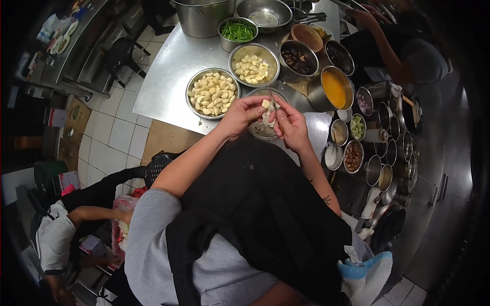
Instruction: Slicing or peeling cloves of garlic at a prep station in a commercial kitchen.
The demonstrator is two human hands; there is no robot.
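Observation:
Between the thumb and fingers of my left hand [247, 114] is a pale garlic clove [265, 103]. My right hand [293, 124] grips a small knife [272, 98], its blade pointing up and away, close beside the clove. Both hands are over a metal bowl [257, 134] that holds whitish scraps, partly hidden by my fingers. Left of it, a steel bowl [213, 93] is full of whole peeled cloves. Just beyond my hands, another steel bowl [254, 64] holds pale cloves that look trimmed or cut.
Chopped greens [237, 31], a large pot [204, 19] and an empty-looking metal bowl [264, 15] stand at the far side. Dark pieces [298, 59] and orange liquid [335, 90] fill containers on the right, near many small cups. One person works at upper right, another at lower left.

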